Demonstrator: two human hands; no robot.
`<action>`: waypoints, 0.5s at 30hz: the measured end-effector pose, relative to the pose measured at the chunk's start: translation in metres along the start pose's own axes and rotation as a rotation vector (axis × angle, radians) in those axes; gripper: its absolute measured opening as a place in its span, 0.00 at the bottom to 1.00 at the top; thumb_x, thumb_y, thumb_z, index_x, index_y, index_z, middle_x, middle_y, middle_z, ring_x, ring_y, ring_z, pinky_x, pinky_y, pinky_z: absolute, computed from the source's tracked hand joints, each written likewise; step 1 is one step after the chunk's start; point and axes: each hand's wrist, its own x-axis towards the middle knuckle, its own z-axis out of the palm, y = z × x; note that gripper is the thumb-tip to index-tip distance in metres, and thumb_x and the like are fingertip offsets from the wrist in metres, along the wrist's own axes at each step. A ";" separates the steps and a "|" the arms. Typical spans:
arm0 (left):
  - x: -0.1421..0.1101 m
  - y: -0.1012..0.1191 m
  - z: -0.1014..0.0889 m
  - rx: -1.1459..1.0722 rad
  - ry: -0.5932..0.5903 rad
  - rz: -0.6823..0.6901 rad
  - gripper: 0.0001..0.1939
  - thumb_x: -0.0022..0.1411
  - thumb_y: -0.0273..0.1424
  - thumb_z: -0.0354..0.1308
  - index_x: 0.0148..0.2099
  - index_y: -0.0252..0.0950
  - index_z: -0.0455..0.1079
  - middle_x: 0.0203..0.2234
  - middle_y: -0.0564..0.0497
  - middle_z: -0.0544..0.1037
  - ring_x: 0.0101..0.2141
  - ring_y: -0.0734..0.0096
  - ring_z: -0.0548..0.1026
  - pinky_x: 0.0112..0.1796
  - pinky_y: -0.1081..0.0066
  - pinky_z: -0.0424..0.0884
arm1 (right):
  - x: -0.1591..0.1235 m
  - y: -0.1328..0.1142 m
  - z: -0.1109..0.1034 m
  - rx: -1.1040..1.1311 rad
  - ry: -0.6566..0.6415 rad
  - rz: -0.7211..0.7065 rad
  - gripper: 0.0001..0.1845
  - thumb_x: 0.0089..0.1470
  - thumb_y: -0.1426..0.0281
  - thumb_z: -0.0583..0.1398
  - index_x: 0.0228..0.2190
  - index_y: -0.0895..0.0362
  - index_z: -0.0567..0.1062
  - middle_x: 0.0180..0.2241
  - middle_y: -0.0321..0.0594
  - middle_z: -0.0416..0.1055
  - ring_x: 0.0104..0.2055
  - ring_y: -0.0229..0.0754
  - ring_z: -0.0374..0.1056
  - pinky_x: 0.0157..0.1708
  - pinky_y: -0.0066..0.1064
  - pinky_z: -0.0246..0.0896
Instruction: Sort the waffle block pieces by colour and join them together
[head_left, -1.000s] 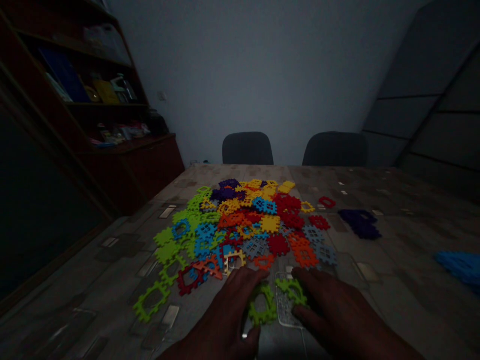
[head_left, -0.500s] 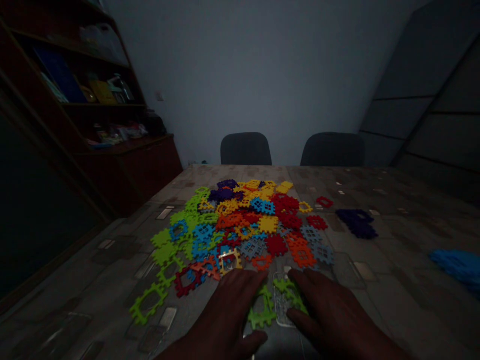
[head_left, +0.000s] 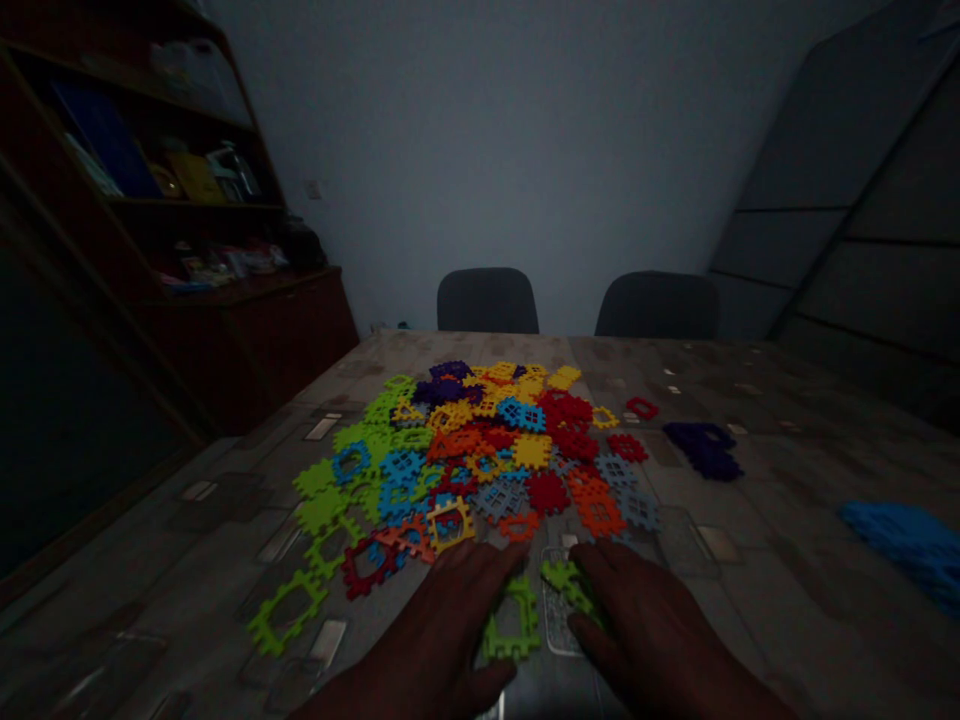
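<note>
My left hand (head_left: 450,625) is low in the middle of the view, its fingers together and its thumb bent toward me. Between them it holds a light green toothed frame piece (head_left: 525,615) with a large window opening; its left side is hidden by the fingers. Just to the right, my right hand (head_left: 649,615) has its fingers and thumb around another light green toothed piece (head_left: 564,577), mostly covered. A small gap separates the two green pieces. Beyond my fingertips lie an orange ring piece (head_left: 519,526) and a yellow square frame (head_left: 450,525).
A heap of coloured interlocking pieces (head_left: 531,450) spreads over the patterned tabletop (head_left: 750,560). Dark purple pieces (head_left: 705,452) and a blue stack (head_left: 904,545) lie at the right. Two dark chairs (head_left: 487,300) stand behind the table; a wooden shelf unit (head_left: 285,310) is at the left.
The left green piece has turned slightly and shifted a little left with my left hand. The right piece now shows less beside my right hand. The whole view has swung slightly.
</note>
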 end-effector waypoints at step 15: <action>-0.008 -0.012 0.003 0.120 0.104 0.046 0.56 0.52 0.28 0.65 0.74 0.58 0.37 0.68 0.50 0.61 0.63 0.44 0.65 0.61 0.49 0.66 | 0.002 -0.004 -0.016 0.137 0.013 0.138 0.16 0.51 0.71 0.61 0.44 0.56 0.75 0.44 0.46 0.79 0.43 0.49 0.75 0.40 0.32 0.62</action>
